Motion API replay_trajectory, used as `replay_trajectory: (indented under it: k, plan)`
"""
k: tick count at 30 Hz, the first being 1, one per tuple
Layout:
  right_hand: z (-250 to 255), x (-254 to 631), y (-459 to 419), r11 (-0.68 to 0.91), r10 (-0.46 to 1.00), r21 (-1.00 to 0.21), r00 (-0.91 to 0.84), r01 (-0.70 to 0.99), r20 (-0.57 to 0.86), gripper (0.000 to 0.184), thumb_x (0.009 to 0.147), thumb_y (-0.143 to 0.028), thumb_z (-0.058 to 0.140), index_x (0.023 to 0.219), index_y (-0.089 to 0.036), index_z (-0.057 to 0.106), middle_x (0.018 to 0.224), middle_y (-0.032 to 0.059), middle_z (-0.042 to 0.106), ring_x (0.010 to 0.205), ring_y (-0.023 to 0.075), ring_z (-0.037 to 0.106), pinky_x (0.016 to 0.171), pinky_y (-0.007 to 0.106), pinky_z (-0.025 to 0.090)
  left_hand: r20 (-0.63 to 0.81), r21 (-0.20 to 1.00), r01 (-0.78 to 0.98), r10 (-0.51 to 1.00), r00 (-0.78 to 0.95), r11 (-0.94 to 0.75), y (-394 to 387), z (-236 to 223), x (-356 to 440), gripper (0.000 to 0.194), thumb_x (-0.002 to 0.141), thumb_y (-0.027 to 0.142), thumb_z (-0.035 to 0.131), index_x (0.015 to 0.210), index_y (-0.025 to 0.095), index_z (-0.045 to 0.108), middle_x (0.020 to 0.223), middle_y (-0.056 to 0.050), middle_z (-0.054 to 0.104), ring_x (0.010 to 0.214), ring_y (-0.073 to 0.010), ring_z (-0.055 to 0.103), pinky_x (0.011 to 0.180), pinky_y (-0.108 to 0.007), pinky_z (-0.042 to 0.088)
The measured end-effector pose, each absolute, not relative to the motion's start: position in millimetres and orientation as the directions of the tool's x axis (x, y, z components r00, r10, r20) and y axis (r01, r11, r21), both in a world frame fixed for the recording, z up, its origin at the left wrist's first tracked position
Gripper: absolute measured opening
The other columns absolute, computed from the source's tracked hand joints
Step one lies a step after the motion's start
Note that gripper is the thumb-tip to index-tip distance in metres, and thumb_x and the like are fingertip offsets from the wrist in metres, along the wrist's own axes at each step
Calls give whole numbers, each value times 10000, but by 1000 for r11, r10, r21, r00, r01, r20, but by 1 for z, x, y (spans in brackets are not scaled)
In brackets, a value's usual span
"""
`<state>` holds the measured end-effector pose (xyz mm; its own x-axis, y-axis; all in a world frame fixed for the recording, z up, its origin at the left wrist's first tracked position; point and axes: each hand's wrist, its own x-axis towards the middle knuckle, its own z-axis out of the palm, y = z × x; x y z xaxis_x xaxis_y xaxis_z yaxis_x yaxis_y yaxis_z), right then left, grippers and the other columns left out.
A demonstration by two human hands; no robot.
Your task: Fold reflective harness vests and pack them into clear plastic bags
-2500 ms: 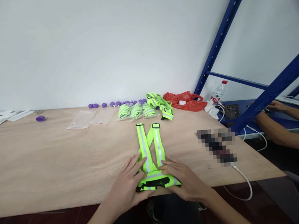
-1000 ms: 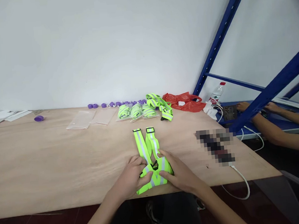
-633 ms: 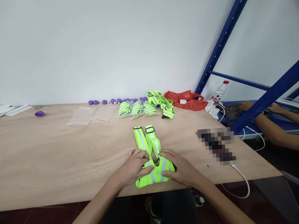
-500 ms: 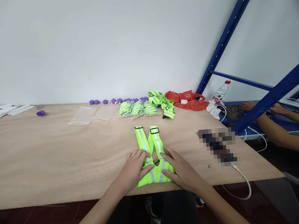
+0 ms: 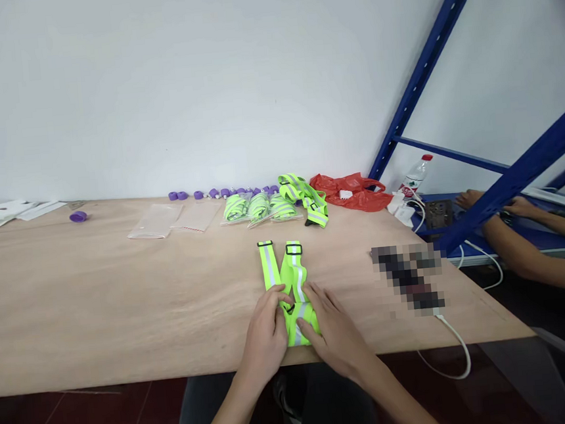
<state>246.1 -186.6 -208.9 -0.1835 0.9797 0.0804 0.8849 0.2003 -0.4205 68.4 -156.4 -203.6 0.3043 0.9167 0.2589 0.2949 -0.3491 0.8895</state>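
Note:
A neon-yellow reflective vest with silver stripes lies folded at the table's front edge. Its two straps, fitted with black buckles, stretch away from me. My left hand grips the left side of the folded part, and its fingers curl over the base of the left strap. From the other side, my right hand holds the right edge, thumb across the front and fingers beside the right strap. Both palms partly hide the vest's sides.
Behind the vest lie bagged reflective vests, a loose one, flat clear bags, purple rolls and a red plastic bag. A pixelated item with a white cable lies right. Beyond the blue rack, another person's hands work.
My left hand has moved right and turned, pushing in the vest's left side. The folded part is now narrower between my hands, and the left strap has straightened.

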Motion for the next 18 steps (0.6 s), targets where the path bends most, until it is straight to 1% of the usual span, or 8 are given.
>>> replay_trajectory:
  k: [3, 6, 10, 13, 14, 16, 18]
  plan:
    - [-208, 242, -189, 179, 984, -438, -159, 881, 81, 596, 1025, -460, 373, 1497, -95, 370, 1584, 186, 350, 1500, 303, 268, 1221, 559, 244, 274, 862, 319, 891, 362, -395, -152, -202, 65, 293, 934, 94, 344, 1020, 238, 585, 1318, -74, 611, 1391, -211, 454, 1108, -429, 429]
    - [-207, 240, -189, 161, 987, -476, -131, 865, 95, 564, 1030, -425, 361, 1487, -96, 375, 1612, 202, 278, 1514, 295, 229, 1215, 545, 261, 279, 816, 370, 864, 420, -444, -149, -204, 62, 344, 910, 60, 344, 1068, 235, 594, 1390, -75, 573, 1415, -207, 430, 1152, -448, 397]
    - [-213, 237, -185, 121, 992, -571, -80, 812, 98, 633, 987, -346, 406, 1543, -79, 263, 1645, 214, 155, 1529, 287, 174, 1214, 512, 277, 278, 769, 439, 862, 423, -464, -148, -208, 64, 399, 868, 24, 358, 1105, 227, 606, 1492, -82, 482, 1462, -226, 366, 1161, -462, 399]
    - [-219, 235, -180, 95, 993, -615, -28, 782, 118, 702, 956, -314, 434, 1575, -95, 186, 1656, 207, 98, 1533, 301, 144, 1214, 528, 264, 313, 721, 489, 861, 400, -490, -149, -211, 67, 402, 844, 16, 389, 1108, 216, 615, 1480, -101, 490, 1469, -259, 350, 1180, -513, 367]
    - [-219, 235, -178, 99, 991, -616, -25, 782, 128, 704, 962, -316, 427, 1583, -104, 173, 1655, 204, 115, 1532, 303, 150, 1214, 532, 262, 326, 707, 496, 855, 403, -503, -149, -212, 68, 394, 843, 18, 394, 1105, 212, 615, 1452, -107, 515, 1463, -262, 358, 1192, -530, 343]
    - [-219, 235, -177, 128, 988, -599, -49, 791, 147, 667, 991, -327, 385, 1590, -122, 176, 1638, 195, 206, 1522, 294, 200, 1216, 526, 266, 338, 699, 488, 842, 420, -524, -149, -211, 70, 376, 854, 28, 389, 1104, 204, 608, 1383, -114, 571, 1444, -253, 390, 1212, -543, 304]
    - [-216, 236, -175, 182, 981, -570, -109, 801, 161, 623, 1013, -334, 345, 1588, -137, 207, 1604, 181, 306, 1503, 286, 260, 1215, 521, 276, 334, 721, 454, 837, 434, -523, -149, -209, 70, 365, 872, 41, 375, 1117, 205, 590, 1324, -111, 611, 1422, -237, 425, 1211, -527, 308]
